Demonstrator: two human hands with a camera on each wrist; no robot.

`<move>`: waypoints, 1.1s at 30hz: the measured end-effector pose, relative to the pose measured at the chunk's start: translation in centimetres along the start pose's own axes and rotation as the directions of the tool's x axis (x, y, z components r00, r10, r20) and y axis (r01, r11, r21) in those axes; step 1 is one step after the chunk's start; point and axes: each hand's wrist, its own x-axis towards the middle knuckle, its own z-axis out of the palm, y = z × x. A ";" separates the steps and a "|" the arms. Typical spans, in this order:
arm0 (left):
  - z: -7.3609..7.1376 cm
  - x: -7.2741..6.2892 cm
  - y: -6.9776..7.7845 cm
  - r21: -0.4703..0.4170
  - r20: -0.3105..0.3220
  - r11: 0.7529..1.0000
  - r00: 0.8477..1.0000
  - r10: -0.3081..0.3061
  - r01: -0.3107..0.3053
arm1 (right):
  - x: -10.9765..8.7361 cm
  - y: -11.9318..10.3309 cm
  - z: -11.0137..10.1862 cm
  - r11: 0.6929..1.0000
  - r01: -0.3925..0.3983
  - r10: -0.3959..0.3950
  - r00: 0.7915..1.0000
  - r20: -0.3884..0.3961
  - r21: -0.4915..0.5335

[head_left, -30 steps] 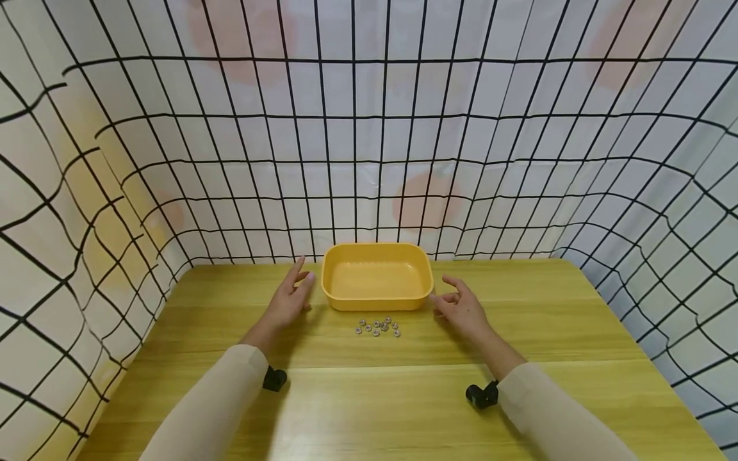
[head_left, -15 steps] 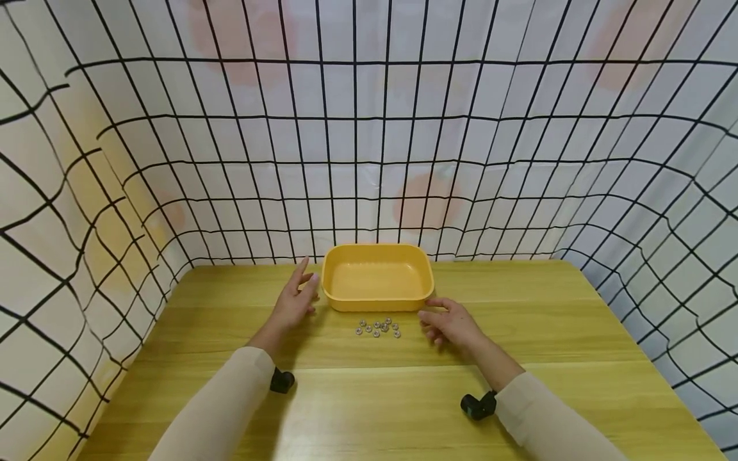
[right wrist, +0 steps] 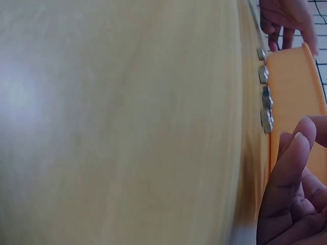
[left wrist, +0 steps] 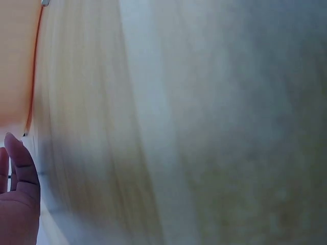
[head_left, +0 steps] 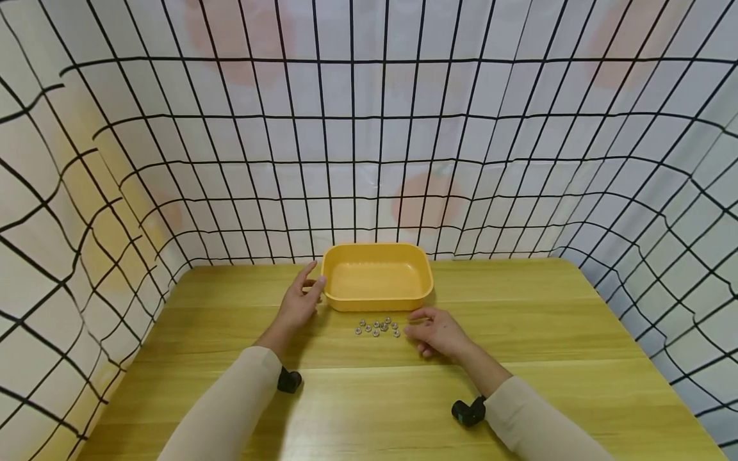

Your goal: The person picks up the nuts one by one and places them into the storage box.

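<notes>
A yellow tray (head_left: 377, 304) stands at the back of the wooden table. Just in front of it lie several small metal nuts (head_left: 377, 324). My left hand (head_left: 296, 306) is at the tray's left end, thumb tip at its wall; whether they touch I cannot tell. In the left wrist view, that hand (left wrist: 20, 199) shows loose fingers beside the tray wall (left wrist: 15, 61). My right hand (head_left: 441, 334) hovers right beside the rightmost nuts, fingers loosely bent. Nothing shows between its thumb and fingers in the right wrist view, where nuts (right wrist: 263, 75) lie past the fingertips.
Wood-grain tabletop (head_left: 369, 397) spreads in front of and to both sides of the tray. A white curtain with a black grid (head_left: 369, 141) encloses the table at the back and sides. Black wrist cameras (head_left: 468, 412) sit under both wrists.
My right hand has come from the tray's right end forward and left to the nuts. My left hand has shifted slightly right, closer to the tray. Tray and nuts stay put.
</notes>
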 end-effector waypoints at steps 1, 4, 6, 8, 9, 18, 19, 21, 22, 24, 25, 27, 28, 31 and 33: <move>0.1 0.0 0.0 -0.004 -0.003 1.000 1.000 -0.001 0.001 | 0.0 0.0 0.2 1.000 0.004 -0.004 1.000 0.006 -0.005; 0.2 0.1 0.1 -0.013 -0.004 1.000 1.000 -0.001 0.001 | -0.2 0.0 0.7 1.000 0.013 -0.013 1.000 0.012 -0.024; 0.4 0.2 0.2 -0.021 -0.002 1.000 1.000 -0.003 0.003 | -0.4 -0.1 1.1 0.999 0.019 -0.018 1.000 0.017 -0.033; 0.5 0.2 0.2 -0.024 0.003 1.000 1.000 -0.006 0.006 | -0.4 -0.1 1.4 0.999 0.018 -0.018 1.000 0.020 -0.041; 0.5 0.2 0.2 -0.024 0.007 1.000 1.000 -0.007 0.008 | -0.4 0.0 1.5 0.999 0.020 -0.019 1.000 0.021 -0.044; 0.9 0.5 -0.1 -0.064 0.005 0.998 1.000 -0.019 0.019 | -0.2 0.0 2.1 0.997 0.008 -0.007 1.000 0.005 -0.080; 1.0 0.6 -0.1 -0.069 0.005 0.997 1.000 -0.019 0.019 | -0.2 -0.1 2.1 0.997 0.007 -0.006 1.000 0.002 -0.082; 1.1 0.6 -0.2 -0.070 0.005 0.997 1.000 -0.023 0.024 | -0.2 -0.1 2.2 0.996 0.006 -0.006 1.000 -0.004 -0.089; 1.2 0.6 -0.2 -0.073 0.004 0.997 1.000 -0.024 0.025 | -0.2 -0.1 2.3 0.996 0.006 -0.006 1.000 -0.007 -0.092; 1.3 0.6 -0.2 -0.091 0.000 0.996 1.000 -0.028 0.028 | -0.2 -0.1 2.4 0.995 0.008 -0.009 1.000 -0.014 -0.097; 1.3 0.6 -0.3 -0.098 -0.003 0.995 1.000 -0.030 0.029 | -0.2 -0.1 2.4 0.995 0.007 -0.009 1.000 -0.017 -0.100; 1.3 0.5 -0.3 -0.110 -0.002 0.994 1.000 -0.028 0.028 | -0.1 -0.1 2.5 0.995 0.002 -0.004 1.000 -0.022 -0.100; 1.4 0.6 -0.3 -0.114 0.001 0.993 1.000 -0.026 0.026 | -0.1 -0.1 2.6 0.995 0.000 -0.002 1.000 -0.024 -0.101; 1.4 0.6 -0.4 -0.120 0.014 0.992 1.000 -0.025 0.027 | 0.0 -0.1 2.7 0.995 -0.008 0.005 1.000 -0.027 -0.099; 1.4 0.6 -0.4 -0.115 0.028 0.993 0.999 -0.018 0.021 | 0.1 0.0 2.7 0.995 -0.009 0.006 1.000 -0.029 -0.101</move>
